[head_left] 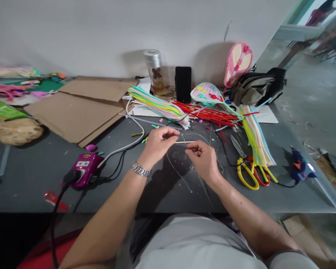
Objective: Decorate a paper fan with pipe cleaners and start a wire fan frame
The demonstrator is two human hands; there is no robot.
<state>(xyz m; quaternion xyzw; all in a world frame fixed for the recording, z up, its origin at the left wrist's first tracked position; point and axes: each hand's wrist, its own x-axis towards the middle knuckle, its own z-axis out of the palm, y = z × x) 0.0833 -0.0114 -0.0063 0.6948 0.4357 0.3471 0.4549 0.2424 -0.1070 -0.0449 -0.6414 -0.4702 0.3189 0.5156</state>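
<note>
"What are the hands doing?"
"The left hand (156, 144) and right hand (203, 160) pinch a thin tan stick (183, 142) tight, above the gray table (30, 186)."
"Is it a two-hand job?"
"Yes, right now."

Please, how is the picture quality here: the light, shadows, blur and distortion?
Head view: the light is soft and even; the left hand throws a dark shadow on the grey table; the thin pale stick looks sharp; the upper right corner is smeared, and the wide lens bends the table edge.
</note>
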